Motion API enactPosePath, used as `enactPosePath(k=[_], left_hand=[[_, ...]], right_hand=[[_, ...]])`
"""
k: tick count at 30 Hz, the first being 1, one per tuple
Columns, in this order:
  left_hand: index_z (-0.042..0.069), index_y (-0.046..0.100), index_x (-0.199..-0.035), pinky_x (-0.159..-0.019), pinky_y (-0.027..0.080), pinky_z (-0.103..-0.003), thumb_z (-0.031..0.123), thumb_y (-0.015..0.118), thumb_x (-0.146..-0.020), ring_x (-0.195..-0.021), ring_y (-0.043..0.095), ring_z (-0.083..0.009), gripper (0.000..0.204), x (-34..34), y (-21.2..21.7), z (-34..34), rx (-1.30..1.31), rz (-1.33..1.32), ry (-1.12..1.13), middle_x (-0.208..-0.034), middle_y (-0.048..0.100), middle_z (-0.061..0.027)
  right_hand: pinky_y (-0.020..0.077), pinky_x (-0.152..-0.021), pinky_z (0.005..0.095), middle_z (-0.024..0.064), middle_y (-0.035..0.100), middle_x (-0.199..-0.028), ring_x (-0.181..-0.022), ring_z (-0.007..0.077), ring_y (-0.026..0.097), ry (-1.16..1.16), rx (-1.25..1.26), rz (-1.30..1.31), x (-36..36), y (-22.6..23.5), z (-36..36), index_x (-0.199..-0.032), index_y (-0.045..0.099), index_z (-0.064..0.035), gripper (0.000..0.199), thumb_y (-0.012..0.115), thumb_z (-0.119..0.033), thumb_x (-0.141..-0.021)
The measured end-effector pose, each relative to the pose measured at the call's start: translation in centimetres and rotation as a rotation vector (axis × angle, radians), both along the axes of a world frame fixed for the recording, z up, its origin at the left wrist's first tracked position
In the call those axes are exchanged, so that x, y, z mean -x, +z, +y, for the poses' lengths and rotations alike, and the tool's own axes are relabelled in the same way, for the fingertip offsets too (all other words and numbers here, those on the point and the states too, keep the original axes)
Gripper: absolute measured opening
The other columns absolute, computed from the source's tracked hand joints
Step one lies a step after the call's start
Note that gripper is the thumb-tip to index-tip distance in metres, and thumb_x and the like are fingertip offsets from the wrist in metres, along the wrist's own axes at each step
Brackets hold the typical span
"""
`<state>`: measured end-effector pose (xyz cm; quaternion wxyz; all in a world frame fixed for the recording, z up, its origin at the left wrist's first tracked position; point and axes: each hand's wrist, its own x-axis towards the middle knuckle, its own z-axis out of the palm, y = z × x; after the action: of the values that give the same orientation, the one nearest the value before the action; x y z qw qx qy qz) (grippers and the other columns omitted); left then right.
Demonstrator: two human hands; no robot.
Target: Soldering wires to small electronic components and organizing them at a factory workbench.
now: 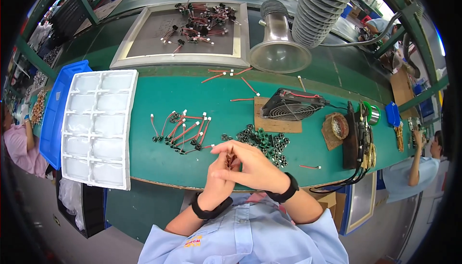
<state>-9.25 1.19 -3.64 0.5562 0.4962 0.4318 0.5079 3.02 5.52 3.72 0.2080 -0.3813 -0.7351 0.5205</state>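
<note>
My left hand (216, 180) and my right hand (255, 167) meet at the near edge of the green bench, fingers curled inward. Between them shows a small reddish-brown bundle (231, 159), perhaps wires, mostly hidden by the fingers. Just beyond my right hand lies a loose pile of small dark parts (269, 146). To the left of my hands are several red-and-black wire leads (185, 134), with white connectors at one end and small black parts at the other. A single lead (310, 167) rests to the right of my right hand.
A white compartment tray (98, 129) leans on a blue bin (57, 115) at left. A black fan (294, 105) stands on a board, near a solder spool (372, 113) and cables. A framed screen (144, 38) holds more leads behind. A metal hood (280, 54) and co-workers flank the bench.
</note>
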Motion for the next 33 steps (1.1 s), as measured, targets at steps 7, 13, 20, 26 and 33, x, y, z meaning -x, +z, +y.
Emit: enactPosePath(k=[7,13,20,26,33], left_hand=[[0.001,0.050,-0.092,-0.073,0.046,-0.037,0.008,0.055,-0.083,-0.077,0.057,-0.0265,0.012,0.0,-1.7,-0.3,-0.317,0.432,0.187,-0.083,0.056,-0.0100],[0.002,0.051,-0.091,-0.081,0.045,-0.040,0.003,0.058,-0.078,-0.077,0.056,-0.0309,0.015,0.3,-2.2,0.2,-0.520,0.666,0.238,-0.081,0.055,-0.0130],[0.002,0.050,-0.083,-0.081,0.044,-0.043,-0.001,0.059,-0.073,-0.076,0.053,-0.0360,0.013,0.4,-1.7,0.1,-0.380,0.535,0.189,-0.077,0.054,-0.0142],[0.002,0.049,-0.082,-0.071,0.043,-0.041,0.000,0.060,-0.073,-0.071,0.051,-0.0343,0.014,0.5,-1.7,-0.2,-0.315,0.509,0.192,-0.074,0.051,-0.0134],[0.002,0.049,-0.079,-0.060,0.038,-0.039,-0.001,0.062,-0.067,-0.064,0.047,-0.0312,0.018,1.0,0.2,-0.3,-0.501,0.651,0.245,-0.069,0.048,-0.0116]], right_hand=[[0.0445,-0.087,0.0348,0.0161,0.053,-0.119,-0.107,0.0289,0.054,-0.104,-0.282,0.139,0.9,-3.8,-1.9,-0.117,0.053,-0.0037,0.050,0.072,-0.024,-0.075],[0.0439,-0.089,0.0360,0.0161,0.052,-0.120,-0.110,0.0300,0.052,-0.144,-0.337,0.090,0.9,-3.3,-2.3,-0.117,0.052,-0.0038,0.053,0.074,-0.025,-0.073],[0.0482,-0.078,0.0325,0.0119,0.054,-0.110,-0.094,0.0253,0.058,-0.129,-0.540,-0.131,-1.8,-1.2,-2.2,-0.112,0.056,-0.0059,0.049,0.076,-0.021,-0.069],[0.0493,-0.064,0.0287,0.0076,0.055,-0.097,-0.078,0.0199,0.059,-0.156,-0.415,-0.134,-1.8,-0.8,-2.5,-0.107,0.060,-0.0074,0.039,0.072,-0.012,-0.071],[0.0485,-0.057,0.0271,0.0056,0.057,-0.087,-0.069,0.0187,0.059,-0.133,-0.483,-0.082,-2.4,0.0,-2.7,-0.097,0.064,-0.0069,0.027,0.069,-0.005,-0.071]])
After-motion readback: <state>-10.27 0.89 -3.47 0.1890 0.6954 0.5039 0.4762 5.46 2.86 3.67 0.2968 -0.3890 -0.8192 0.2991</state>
